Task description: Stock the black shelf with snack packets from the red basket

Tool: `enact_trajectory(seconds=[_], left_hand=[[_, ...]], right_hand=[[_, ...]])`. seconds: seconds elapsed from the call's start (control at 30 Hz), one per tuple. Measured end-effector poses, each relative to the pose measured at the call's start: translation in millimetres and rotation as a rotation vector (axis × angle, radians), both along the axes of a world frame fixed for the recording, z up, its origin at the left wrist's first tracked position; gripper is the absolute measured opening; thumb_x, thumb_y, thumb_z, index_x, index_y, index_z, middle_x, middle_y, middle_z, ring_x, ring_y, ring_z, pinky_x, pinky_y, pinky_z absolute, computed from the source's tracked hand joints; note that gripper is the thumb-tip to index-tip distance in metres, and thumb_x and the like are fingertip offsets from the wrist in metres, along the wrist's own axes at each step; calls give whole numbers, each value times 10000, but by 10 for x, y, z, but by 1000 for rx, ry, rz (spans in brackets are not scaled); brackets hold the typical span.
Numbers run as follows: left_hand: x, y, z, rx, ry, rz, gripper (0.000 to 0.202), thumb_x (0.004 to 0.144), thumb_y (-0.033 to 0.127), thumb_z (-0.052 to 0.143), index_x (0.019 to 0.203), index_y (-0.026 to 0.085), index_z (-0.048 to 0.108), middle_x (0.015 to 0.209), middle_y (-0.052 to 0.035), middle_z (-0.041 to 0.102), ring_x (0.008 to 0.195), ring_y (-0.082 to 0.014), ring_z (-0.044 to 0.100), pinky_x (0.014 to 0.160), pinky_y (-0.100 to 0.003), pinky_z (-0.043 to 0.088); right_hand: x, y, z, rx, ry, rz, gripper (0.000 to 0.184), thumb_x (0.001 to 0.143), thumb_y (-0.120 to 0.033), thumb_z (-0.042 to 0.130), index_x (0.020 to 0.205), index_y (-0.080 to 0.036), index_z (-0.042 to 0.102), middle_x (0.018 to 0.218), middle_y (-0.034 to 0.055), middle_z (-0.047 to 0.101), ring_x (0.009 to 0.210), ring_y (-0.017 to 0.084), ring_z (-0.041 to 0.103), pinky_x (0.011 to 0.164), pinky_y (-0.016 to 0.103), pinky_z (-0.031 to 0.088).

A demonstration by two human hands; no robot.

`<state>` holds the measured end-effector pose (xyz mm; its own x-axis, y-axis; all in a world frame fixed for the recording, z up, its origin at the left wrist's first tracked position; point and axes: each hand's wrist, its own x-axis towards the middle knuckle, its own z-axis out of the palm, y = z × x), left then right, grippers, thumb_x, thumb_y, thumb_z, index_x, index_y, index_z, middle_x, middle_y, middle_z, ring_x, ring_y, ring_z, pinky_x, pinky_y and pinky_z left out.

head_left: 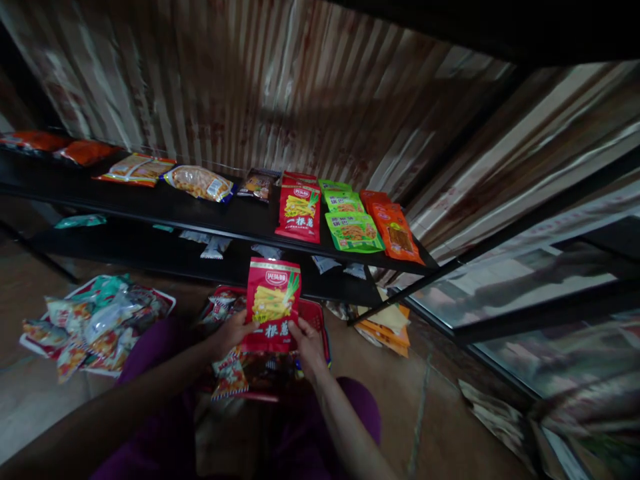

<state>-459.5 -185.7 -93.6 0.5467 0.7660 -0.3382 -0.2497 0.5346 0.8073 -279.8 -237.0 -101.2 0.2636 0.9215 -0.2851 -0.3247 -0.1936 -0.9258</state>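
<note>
Both my hands hold one red snack packet (273, 303) upright in front of a low black shelf (165, 210). My left hand (231, 331) grips its lower left edge. My right hand (307, 341) pinches its lower right corner. The packet shows yellow sticks and white characters. A stack of matching red packets (299, 210) lies on the shelf just above it. Beside that stack lie green packets (353, 227) and orange packets (395, 233). Under my hands a red basket (316, 319) holds more snack packets.
Further left on the shelf lie a dark packet (257, 185), a clear bag of yellow snacks (199, 183) and orange-yellow packets (134, 168). A heap of mixed packets (90, 323) sits on the floor at left. Corrugated metal wall (280, 87) stands behind. Flat orange packs (387, 327) lie under the shelf end.
</note>
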Motion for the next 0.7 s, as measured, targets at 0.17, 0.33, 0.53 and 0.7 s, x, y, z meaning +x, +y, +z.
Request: enact_trajectory(seconds=[0.17,0.33,0.53,0.7], left_hand=[[76,207,184,111,55,83,566,601,373,780,1078,142,582,997,-86,705,928,-263,659,863,-428,504],[126,253,280,138,41,115,507,591,312,790,1026,136,601,983,-82,705,916,-248,657,867,-417,502],[119,266,244,110,40,135,479,609,288,775,1027,130,601,953,-80,707,881,-234,663,837,-400,514],[162,518,470,182,82,167,390,667,208,713,1038,134,615,954,-83,705,856,-213,663,803,-365,522]], right_hand=[[29,182,241,64,58,-50,362,603,-378,771,917,-214,697,787,-7,740,693,186,674,729,344,539],[49,235,286,74,50,-98,367,585,-378,775,905,-214,702,823,-1,744,746,198,680,774,364,531],[22,270,223,38,32,-100,358,586,-358,768,907,-213,705,817,-2,746,745,202,683,777,367,533],[68,519,404,121,3,-100,356,620,-360,742,948,-230,695,842,-20,742,734,190,678,761,365,538]])
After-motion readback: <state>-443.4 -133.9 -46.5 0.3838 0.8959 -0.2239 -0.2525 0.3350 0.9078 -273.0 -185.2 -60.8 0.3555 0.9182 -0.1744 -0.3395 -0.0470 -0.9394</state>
